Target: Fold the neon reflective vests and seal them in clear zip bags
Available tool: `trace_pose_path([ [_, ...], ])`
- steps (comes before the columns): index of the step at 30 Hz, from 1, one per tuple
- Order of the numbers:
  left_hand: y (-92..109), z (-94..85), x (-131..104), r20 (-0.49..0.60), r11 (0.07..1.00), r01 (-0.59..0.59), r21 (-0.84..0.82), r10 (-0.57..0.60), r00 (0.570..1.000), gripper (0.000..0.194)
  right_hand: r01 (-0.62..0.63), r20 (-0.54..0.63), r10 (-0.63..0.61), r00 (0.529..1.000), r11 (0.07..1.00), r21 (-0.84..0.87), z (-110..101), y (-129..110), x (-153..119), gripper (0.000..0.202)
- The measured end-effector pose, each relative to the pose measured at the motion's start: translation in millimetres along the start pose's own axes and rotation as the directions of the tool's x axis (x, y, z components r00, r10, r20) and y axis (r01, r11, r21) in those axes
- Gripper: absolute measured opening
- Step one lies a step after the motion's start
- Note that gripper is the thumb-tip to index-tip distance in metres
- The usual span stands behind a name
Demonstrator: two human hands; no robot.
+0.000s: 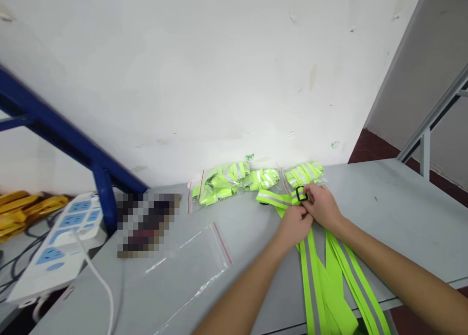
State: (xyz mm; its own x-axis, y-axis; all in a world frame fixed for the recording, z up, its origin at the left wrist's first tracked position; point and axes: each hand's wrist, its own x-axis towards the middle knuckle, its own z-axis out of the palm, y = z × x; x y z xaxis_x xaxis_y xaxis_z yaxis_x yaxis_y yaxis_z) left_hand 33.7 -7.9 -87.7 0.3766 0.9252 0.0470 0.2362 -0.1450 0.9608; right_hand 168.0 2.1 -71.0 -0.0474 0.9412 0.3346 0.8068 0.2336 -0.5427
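Observation:
Both hands meet at a black plastic buckle (302, 194) on a neon yellow-green reflective strap (312, 276) with a grey stripe. My right hand (321, 204) pinches the strap beside the buckle. Just below it, my left hand (295, 224) has its fingers closed on the strap too, close to the right fingertips. Long strap lengths run down over the table's front edge, and a short end lies to the left of the buckle. Behind, along the wall, lie clear zip bags (228, 175) with folded straps of the same kind.
A flat clear zip bag (190, 271) with a red seal lies on the grey table (395, 213). At left are a white power strip (62, 247) with a plugged cable, a blue metal frame (73, 135), yellow items (25, 210) and a pixelated patch. A white wall (219, 71) rises behind.

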Motion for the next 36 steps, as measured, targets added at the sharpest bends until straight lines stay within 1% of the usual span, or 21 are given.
trace_pose_path([
  [2, -4, -5.8, 6, -0.130, 0.990, 0.063, -0.125, -0.079, 0.988, 0.025, 0.009, 0.010, -0.009, 1.000, 1.000, 0.009, 7, 0, 2, 0.018],
  [4, -6, -11.4, 11, -0.221, 0.978, 0.058, -0.201, -0.103, 0.970, 0.023, 0.014, -0.003, -0.014, 1.000, 0.999, 0.039, 11, 4, 2, 0.020],
  [5, -6, -13.7, 13, -0.248, 0.954, 0.053, -0.294, -0.129, 0.960, 0.021, 0.021, 0.004, -0.021, 1.000, 0.998, 0.053, 12, 6, 2, 0.021],
  [6, -5, -15.5, 14, -0.258, 0.907, 0.044, -0.419, -0.166, 0.952, 0.020, 0.030, 0.025, -0.032, 0.999, 0.998, 0.060, 13, 8, 1, 0.022],
  [7, -4, -16.7, 15, -0.254, 0.831, 0.035, -0.556, -0.210, 0.944, 0.021, 0.045, 0.060, -0.048, 0.997, 0.997, 0.058, 13, 10, 0, 0.023],
  [9, -3, -17.7, 16, -0.234, 0.647, 0.017, -0.762, -0.300, 0.925, 0.028, 0.112, 0.154, -0.114, 0.982, 0.994, 0.022, 12, 11, -2, 0.026],
  [10, -3, -17.7, 17, -0.233, 0.593, 0.015, -0.805, -0.339, 0.911, 0.034, 0.161, 0.194, -0.158, 0.968, 0.987, -0.003, 11, 10, -3, 0.029],
  [11, -3, -17.5, 17, -0.247, 0.591, 0.019, -0.807, -0.366, 0.898, 0.040, 0.212, 0.219, -0.201, 0.955, 0.977, -0.028, 9, 10, -4, 0.031],
  [13, -5, -16.8, 17, -0.281, 0.640, 0.030, -0.768, -0.379, 0.882, 0.052, 0.268, 0.205, -0.245, 0.947, 0.960, -0.088, 5, 9, -4, 0.038],
  [14, -6, -16.5, 17, -0.293, 0.665, 0.031, -0.746, -0.369, 0.882, 0.055, 0.262, 0.177, -0.238, 0.955, 0.956, -0.128, 3, 8, -4, 0.045],
  [16, -9, -16.2, 17, -0.310, 0.703, 0.019, -0.711, -0.338, 0.889, 0.053, 0.219, 0.137, -0.192, 0.972, 0.952, -0.216, -2, 9, -3, 0.056],
  [17, -10, -16.2, 18, -0.322, 0.721, 0.012, -0.693, -0.325, 0.889, 0.049, 0.200, 0.140, -0.168, 0.976, 0.946, -0.255, -4, 9, -3, 0.056],
  [19, -13, -16.0, 18, -0.355, 0.768, 0.014, -0.640, -0.312, 0.881, 0.042, 0.190, 0.178, -0.139, 0.974, 0.931, -0.312, -6, 11, -3, 0.045],
  [21, -16, -15.7, 20, -0.392, 0.838, 0.025, -0.545, -0.281, 0.876, 0.034, 0.199, 0.207, -0.132, 0.969, 0.916, -0.348, -7, 14, -3, 0.037],
  [24, -19, -15.7, 21, -0.405, 0.933, 0.035, -0.358, -0.189, 0.895, 0.026, 0.219, 0.222, -0.138, 0.965, 0.891, -0.398, -8, 18, -3, 0.047],
  [25, -20, -16.3, 22, -0.396, 0.954, 0.034, -0.297, -0.156, 0.905, 0.023, 0.238, 0.243, -0.146, 0.959, 0.880, -0.411, -9, 20, -3, 0.052],
  [27, -22, -18.8, 23, -0.381, 0.987, 0.031, -0.160, -0.091, 0.920, 0.022, 0.306, 0.321, -0.174, 0.931, 0.852, -0.425, -10, 24, -3, 0.063],
  [29, -23, -22.3, 23, -0.376, 1.000, 0.019, 0.018, -0.011, 0.927, 0.024, 0.386, 0.402, -0.212, 0.891, 0.819, -0.424, -11, 29, -4, 0.068],
  [31, -23, -25.6, 23, -0.363, 0.980, -0.012, 0.197, 0.084, 0.928, 0.028, 0.435, 0.443, -0.239, 0.864, 0.797, -0.419, -12, 34, -5, 0.070],
  [33, -23, -27.6, 23, -0.325, 0.941, -0.045, 0.336, 0.161, 0.932, 0.032, 0.448, 0.446, -0.255, 0.858, 0.796, -0.407, -12, 38, -6, 0.071],
  [36, -22, -28.4, 24, -0.254, 0.867, -0.060, 0.494, 0.210, 0.944, 0.036, 0.461, 0.446, -0.287, 0.848, 0.814, -0.353, -13, 42, -8, 0.067],
])
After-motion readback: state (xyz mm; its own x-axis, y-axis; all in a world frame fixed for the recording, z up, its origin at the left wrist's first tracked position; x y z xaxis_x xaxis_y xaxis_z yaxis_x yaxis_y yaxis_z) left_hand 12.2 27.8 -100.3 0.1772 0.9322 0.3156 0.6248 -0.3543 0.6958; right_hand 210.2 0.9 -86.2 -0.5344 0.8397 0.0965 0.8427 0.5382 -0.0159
